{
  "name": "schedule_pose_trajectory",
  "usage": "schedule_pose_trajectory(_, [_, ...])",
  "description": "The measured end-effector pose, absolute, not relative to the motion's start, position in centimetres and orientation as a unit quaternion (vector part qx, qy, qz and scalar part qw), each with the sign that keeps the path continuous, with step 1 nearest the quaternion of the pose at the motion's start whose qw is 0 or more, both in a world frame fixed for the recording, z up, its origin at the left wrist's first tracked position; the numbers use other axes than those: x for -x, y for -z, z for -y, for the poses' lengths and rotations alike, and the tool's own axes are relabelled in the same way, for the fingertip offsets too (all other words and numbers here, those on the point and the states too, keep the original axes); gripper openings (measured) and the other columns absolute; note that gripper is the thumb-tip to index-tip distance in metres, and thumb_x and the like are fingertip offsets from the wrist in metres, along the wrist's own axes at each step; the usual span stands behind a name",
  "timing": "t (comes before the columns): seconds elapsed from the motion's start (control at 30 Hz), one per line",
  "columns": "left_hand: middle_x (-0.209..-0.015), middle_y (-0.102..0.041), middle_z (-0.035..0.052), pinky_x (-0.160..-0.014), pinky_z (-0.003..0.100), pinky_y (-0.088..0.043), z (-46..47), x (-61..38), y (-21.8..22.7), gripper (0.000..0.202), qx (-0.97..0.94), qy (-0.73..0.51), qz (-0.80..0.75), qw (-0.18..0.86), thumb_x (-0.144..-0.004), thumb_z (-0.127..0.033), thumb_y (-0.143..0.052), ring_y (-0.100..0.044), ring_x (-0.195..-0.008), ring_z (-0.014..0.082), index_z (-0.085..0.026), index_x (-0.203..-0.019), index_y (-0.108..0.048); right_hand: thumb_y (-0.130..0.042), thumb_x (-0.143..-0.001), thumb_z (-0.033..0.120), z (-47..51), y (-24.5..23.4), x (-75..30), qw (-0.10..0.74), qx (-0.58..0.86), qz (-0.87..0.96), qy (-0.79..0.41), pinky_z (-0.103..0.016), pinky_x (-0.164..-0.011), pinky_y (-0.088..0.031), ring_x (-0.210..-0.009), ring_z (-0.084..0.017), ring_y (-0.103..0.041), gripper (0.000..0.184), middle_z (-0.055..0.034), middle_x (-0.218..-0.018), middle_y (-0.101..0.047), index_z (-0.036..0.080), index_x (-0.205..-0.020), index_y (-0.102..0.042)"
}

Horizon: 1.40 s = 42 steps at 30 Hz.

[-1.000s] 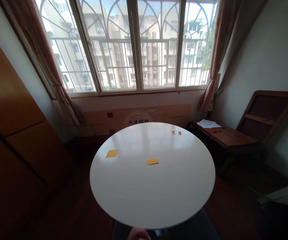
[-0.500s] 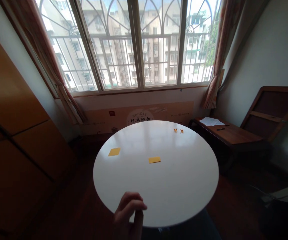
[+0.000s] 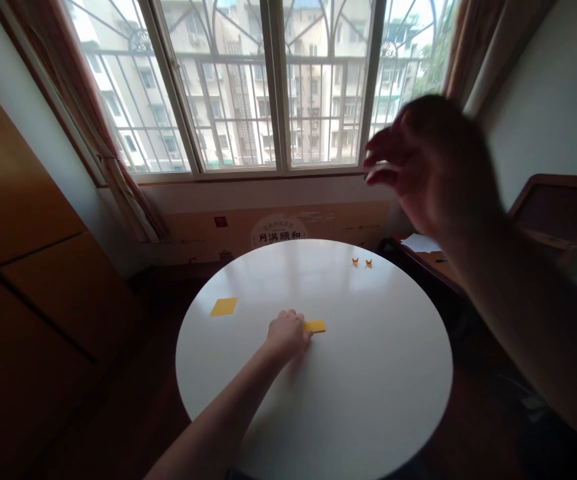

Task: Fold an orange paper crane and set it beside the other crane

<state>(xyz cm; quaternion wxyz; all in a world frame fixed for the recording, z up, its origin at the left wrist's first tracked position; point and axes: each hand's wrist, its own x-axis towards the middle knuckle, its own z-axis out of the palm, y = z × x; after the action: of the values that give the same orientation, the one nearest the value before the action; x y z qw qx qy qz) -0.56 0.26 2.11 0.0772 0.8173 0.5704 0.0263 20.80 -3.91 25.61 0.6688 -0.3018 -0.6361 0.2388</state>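
My left hand (image 3: 287, 331) reaches across the white round table and closes its fingers and thumb about the left end of a yellow strip of paper (image 3: 315, 326), which looks folded and lies on the tabletop. That hand hides the strip's left end. High in front of the window, at the right, my right hand (image 3: 431, 167) hangs in the air, dark and slightly blurred. Its fingers curve with a gap between them, and nothing shows in them. A flat square of yellow paper (image 3: 224, 307) lies on the left of the table.
Two small orange folded pieces stand near the far right of the table (image 3: 368, 400): one piece (image 3: 355, 262) and its neighbour (image 3: 369, 263). Behind is a barred window (image 3: 238, 100). White papers (image 3: 419, 243) lie on a wooden bench at the right; wooden cabinets (image 3: 28, 253) stand left.
My left hand has moved forward from the near table edge onto the yellow strip. My right hand has come into view, raised at the right. The view has shifted slightly.
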Motion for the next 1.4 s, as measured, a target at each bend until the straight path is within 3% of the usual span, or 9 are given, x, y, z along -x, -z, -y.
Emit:
schedule_pose_trajectory(0.1, [-0.112,-0.067,0.0148,-0.086,0.036,-0.05,-2.0,-0.3,-2.0,0.026,-0.826,-0.009,-0.559,0.079,-0.081,-0.034,-0.062,-0.059,-0.107,0.0301,-0.016,-0.099,-0.071,-0.059,-0.09,0.03,-0.1,-19.7,-20.7,0.672,0.27,0.608,-0.325,-0.024,-0.064,-0.049,-0.07,-0.011,-0.064,0.011,0.0035,-0.075,-0.066,0.021,-0.084,-0.06])
schedule_pose_trajectory(0.17, [-0.108,-0.068,0.0135,-0.082,0.035,-0.05,-3.0,-0.5,-2.2,0.023,-0.831,0.001,-0.549,0.09,-0.077,-0.03,-0.065,-0.061,-0.103,0.0295,-0.018,-0.094,-0.072,-0.068,-0.081,0.037,-3.2,-14.5,-20.7,0.656,0.34,0.548,-0.393,-0.023,-0.057,-0.049,-0.065,-0.012,-0.062,0.018,0.0026,-0.073,-0.066,0.022,-0.081,-0.058])
schedule_pose_trajectory(0.33, [-0.104,-0.069,0.0092,-0.078,0.033,-0.05,-4.7,-0.1,-2.2,0.02,-0.84,0.011,-0.527,0.125,-0.069,-0.029,-0.07,-0.063,-0.097,0.0276,-0.021,-0.087,-0.072,-0.064,-0.079,0.041,-8.2,-4.5,-20.6,0.599,0.448,0.497,-0.44,-0.026,-0.057,-0.05,-0.064,-0.015,-0.063,0.021,-0.0022,-0.075,-0.066,0.022,-0.08,-0.056])
schedule_pose_trajectory(0.47, [-0.107,-0.068,0.0075,-0.079,0.032,-0.049,-4.8,0.7,-1.7,0.036,-0.838,-0.002,-0.526,0.144,-0.071,-0.029,-0.068,-0.063,-0.1,0.0267,-0.022,-0.106,-0.067,-0.061,-0.081,0.042,-9.0,-0.5,-20.4,0.544,0.476,0.531,-0.442,-0.028,-0.055,-0.048,-0.063,-0.017,-0.061,0.021,-0.0031,-0.073,-0.066,0.021,-0.081,-0.056])
schedule_pose_trajectory(0.57, [-0.108,-0.069,0.0067,-0.08,0.032,-0.048,-4.7,1.2,-1.6,0.039,-0.835,-0.026,-0.528,0.154,-0.073,-0.027,-0.066,-0.063,-0.101,0.0266,-0.022,-0.112,-0.064,-0.062,-0.082,0.038,-8.5,0.7,-20.4,0.494,0.48,0.587,-0.426,-0.028,-0.056,-0.045,-0.066,-0.018,-0.06,0.017,-0.0024,-0.072,-0.065,0.021,-0.081,-0.061])
schedule_pose_trajectory(0.7, [-0.106,-0.069,0.007,-0.08,0.031,-0.047,-5.0,1.9,-2.0,0.038,-0.816,-0.049,-0.539,0.204,-0.079,-0.039,-0.064,-0.064,-0.099,0.0261,-0.021,-0.113,-0.065,-0.07,-0.079,0.028,-6.9,0.8,-20.3,0.405,0.459,0.681,-0.402,-0.03,-0.062,-0.044,-0.067,-0.018,-0.058,0.007,-0.0024,-0.073,-0.069,0.023,-0.076,-0.072])
schedule_pose_trajectory(0.83, [-0.101,-0.068,0.0068,-0.078,0.031,-0.047,-5.7,2.7,-2.5,0.025,-0.815,-0.029,-0.542,0.205,-0.077,-0.033,-0.065,-0.063,-0.097,0.026,-0.021,-0.098,-0.07,-0.067,-0.084,0.027,-5.6,0.9,-19.6,0.28,0.447,0.808,-0.264,-0.032,-0.075,-0.047,-0.083,-0.021,-0.063,0.012,-0.004,-0.089,-0.072,0.024,-0.093,-0.075])
schedule_pose_trajectory(1.03, [-0.099,-0.066,0.0062,-0.078,0.032,-0.048,-5.8,3.0,-2.5,0.021,-0.834,-0.025,-0.514,0.2,-0.07,-0.03,-0.07,-0.062,-0.095,0.0262,-0.021,-0.09,-0.071,-0.073,-0.08,0.032,-5.0,1.1,-18.5,0.183,0.441,0.854,-0.208,-0.034,-0.082,-0.045,-0.095,-0.024,-0.061,0.021,-0.0065,-0.1,-0.069,0.023,-0.099,-0.075])
schedule_pose_trajectory(1.4, [-0.098,-0.065,0.0055,-0.077,0.032,-0.047,-5.9,3.0,-1.8,0.022,-0.84,-0.043,-0.497,0.211,-0.068,-0.023,-0.068,-0.061,-0.094,0.0252,-0.021,-0.09,-0.07,-0.075,-0.07,0.022,-4.7,1.2,-18.2,0.182,0.463,0.83,-0.252,-0.031,-0.086,-0.044,-0.095,-0.022,-0.059,0.018,-0.0046,-0.098,-0.067,0.022,-0.088,-0.075])
